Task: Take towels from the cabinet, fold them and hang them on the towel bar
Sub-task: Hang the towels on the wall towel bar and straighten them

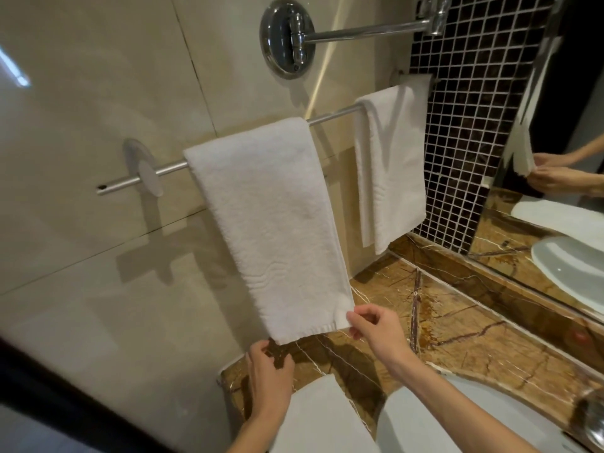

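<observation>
Wall (98,93): beige tile, fills left and centre.
Worktop (474,338): brown veined marble, runs from lower centre to right edge, meets wall at its left end.
Mirror (575,132): stands at right above worktop, reflects two hands at a white towel; dark mosaic (464,125) strip between it and wall.
Basin (441,426): white, set in worktop at lower right.
Near towel (268,217): white, folded to a long strip, draped over bar left of centre, hangs down with lower hem just above worktop's left end.
Far towel (392,165): white, draped over bar's right end beside mosaic, well apart from near towel.
Folded towel (317,416): white, lies flat on worktop at bottom centre, just left of basin, partly behind left forearm.
Bar (333,114): plain metal rod, mounted on wall, slants up to right; bare between the two hung towels and at left end past round bracket.
Fitting (287,37): chrome disc on wall above bar, with arm reaching right.
Right hand (376,331): grip narrow, thumb and forefinger pinch near towel's lower right corner.
Left hand (269,371): fingers curled just under near towel's lower left corner; cannot tell whether grip holds cloth or merely sits near it.
</observation>
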A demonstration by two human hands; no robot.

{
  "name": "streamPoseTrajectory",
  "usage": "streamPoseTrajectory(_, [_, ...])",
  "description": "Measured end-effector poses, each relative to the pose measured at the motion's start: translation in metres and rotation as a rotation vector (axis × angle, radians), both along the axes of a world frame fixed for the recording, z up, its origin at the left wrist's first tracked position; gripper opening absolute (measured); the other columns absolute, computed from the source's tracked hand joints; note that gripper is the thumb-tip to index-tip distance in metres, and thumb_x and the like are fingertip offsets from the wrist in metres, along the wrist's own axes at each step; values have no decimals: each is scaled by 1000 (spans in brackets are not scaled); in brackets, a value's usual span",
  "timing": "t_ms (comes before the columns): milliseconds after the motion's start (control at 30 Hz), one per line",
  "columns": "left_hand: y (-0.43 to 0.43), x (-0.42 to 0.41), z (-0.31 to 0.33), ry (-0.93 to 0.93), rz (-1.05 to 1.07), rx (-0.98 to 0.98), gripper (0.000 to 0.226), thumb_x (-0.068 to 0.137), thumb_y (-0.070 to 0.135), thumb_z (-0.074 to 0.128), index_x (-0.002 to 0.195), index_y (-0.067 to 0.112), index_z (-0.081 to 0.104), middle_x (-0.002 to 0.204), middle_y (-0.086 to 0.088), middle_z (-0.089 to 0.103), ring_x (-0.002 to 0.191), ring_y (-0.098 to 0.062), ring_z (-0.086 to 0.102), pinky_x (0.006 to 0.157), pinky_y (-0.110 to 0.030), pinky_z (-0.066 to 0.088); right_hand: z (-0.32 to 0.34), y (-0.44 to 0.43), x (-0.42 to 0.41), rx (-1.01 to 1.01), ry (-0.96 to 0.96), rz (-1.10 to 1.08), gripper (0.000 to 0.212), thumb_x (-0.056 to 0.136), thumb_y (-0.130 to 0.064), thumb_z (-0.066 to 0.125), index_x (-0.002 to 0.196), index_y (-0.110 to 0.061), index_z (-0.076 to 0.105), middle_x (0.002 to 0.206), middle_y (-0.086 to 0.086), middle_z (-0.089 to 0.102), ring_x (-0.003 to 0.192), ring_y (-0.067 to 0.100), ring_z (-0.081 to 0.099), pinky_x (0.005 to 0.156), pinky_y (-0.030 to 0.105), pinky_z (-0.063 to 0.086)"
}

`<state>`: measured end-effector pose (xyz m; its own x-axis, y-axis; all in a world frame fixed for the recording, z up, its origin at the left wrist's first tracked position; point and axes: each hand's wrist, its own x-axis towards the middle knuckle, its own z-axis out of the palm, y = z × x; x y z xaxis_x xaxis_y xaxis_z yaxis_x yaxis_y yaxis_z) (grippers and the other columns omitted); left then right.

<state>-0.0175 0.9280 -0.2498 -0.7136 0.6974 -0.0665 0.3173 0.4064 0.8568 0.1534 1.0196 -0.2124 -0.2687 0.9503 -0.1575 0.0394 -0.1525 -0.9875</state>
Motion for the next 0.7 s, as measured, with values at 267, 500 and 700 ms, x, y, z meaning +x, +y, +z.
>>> streamPoseTrajectory(267, [4,-10,0,-224,-52,149,26,79,4,73,96,16,57,83,-6,68,74,-17,64,59,-15,45,-1,2,6,13,-44,-7,9,89,-11,64,87,-4,70,71,10,67,65,18,61,66,26,54])
streamPoseTrajectory(500, [-3,-9,-3,-161,-66,199,24,93,4,56,82,25,60,77,1,69,73,-15,66,66,-23,53,-2,1,2,-11,-59,11,8,90,-11,63,91,-5,69,75,11,67,68,19,61,66,26,53])
streamPoseTrajectory(700, [-6,-15,3,-286,-76,227,19,94,2,52,86,14,65,81,0,71,76,-10,68,64,-15,52,-6,4,-1,24,-144,-14,8,92,-11,60,94,-7,67,83,12,68,72,17,64,61,20,50])
